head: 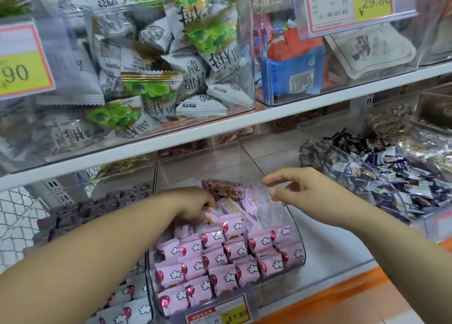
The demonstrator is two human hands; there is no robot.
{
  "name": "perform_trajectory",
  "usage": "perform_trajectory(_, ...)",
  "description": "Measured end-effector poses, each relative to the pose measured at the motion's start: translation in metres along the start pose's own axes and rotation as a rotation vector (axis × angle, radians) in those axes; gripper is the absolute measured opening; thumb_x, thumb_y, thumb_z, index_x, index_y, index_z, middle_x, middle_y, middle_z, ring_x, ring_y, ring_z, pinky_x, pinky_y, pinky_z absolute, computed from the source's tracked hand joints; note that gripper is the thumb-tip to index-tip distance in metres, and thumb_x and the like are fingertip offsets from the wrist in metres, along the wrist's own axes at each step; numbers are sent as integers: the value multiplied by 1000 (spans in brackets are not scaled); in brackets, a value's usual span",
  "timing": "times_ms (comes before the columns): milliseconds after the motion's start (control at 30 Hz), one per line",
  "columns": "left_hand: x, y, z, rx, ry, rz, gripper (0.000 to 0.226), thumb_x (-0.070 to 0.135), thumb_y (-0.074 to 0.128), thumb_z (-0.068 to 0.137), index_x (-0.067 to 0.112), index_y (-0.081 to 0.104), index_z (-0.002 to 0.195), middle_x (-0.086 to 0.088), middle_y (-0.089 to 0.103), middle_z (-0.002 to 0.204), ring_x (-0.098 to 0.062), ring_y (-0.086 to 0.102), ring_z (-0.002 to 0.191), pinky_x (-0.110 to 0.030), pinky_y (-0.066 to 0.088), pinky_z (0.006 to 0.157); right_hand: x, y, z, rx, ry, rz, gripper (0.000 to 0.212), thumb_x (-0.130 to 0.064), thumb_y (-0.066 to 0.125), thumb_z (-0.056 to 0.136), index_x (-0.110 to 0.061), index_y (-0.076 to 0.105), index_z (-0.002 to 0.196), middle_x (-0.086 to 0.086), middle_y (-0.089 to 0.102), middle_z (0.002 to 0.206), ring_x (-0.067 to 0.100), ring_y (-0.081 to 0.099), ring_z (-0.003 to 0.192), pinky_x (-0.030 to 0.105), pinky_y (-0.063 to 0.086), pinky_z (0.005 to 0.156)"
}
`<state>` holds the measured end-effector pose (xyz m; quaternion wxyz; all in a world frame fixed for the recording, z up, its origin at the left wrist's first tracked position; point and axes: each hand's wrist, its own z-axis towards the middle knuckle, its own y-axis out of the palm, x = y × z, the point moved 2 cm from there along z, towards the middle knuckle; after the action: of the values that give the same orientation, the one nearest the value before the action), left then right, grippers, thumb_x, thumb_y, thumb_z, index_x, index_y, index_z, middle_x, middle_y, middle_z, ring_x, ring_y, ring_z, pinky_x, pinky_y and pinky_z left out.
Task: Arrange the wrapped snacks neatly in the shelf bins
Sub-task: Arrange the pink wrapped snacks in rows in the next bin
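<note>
The left hand [195,203] reaches into the clear bin [299,240] at 6 o'clock. Its fingers are curled down among loose pink snacks [220,257], and I cannot tell whether they grasp one. The right hand [296,184] hovers at the bin's 1 o'clock, fingers released and loosely bent. The price tag [220,315] reads 17.80.

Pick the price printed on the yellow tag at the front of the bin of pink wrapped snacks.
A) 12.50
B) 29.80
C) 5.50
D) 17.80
D: the price tag clipped to the front of the clear bin holding the pink wrapped snacks reads 17.80; 29.80 is on the upper-shelf tag.
</note>
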<state>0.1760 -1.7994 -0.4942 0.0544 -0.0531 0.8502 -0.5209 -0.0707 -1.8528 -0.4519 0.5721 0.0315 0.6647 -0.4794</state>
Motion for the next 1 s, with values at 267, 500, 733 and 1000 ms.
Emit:
perform_trajectory(267, 3, -36, -42, 225, 108, -517, 28, 51, 69, 75, 38, 59, 97, 13, 63, 100, -8, 62, 91, -22, 48, 76, 2, 0, 2, -11, 9, -36, 22, -29, 59, 90, -31, 64, 111, -16, 64, 108, 7, 64, 89, 25, 48, 85)
perform_trajectory(500, 57, -41, -45, 152, 231, -543, 68, 71, 65, 59, 13, 65, 95, -6, 67, 87, -19, 58, 73, -36, 46, 71, 0, 1, -1, -4, 14, -44, 23, -30, 60, 89, -30, 63, 112, -17, 64, 108, 5, 63, 88, 23, 47, 85)
perform_trajectory(733, 69, -46, -54, 147, 296, -548, 49, 58, 69, 68, 14, 69, 90, -12, 61, 76, -14, 45, 65, -31, 34, 63, 1, 0, -2, -19, 13, -46, 26, -32, 59, 89, -31, 62, 115, -18, 63, 110, 3, 62, 89, 22, 47, 86)
perform_trajectory(1000, 79, -32, -56, 60, 211, -416, 51, 59, 57, 82, 9, 65, 79, 3, 48, 60, -12, 42, 56, -28, 33, 59, 2, 1, -3, -27, 13, 8, 26, -30, 57, 90, -29, 62, 116, -17, 64, 108, 7, 64, 91, 30, 50, 91)
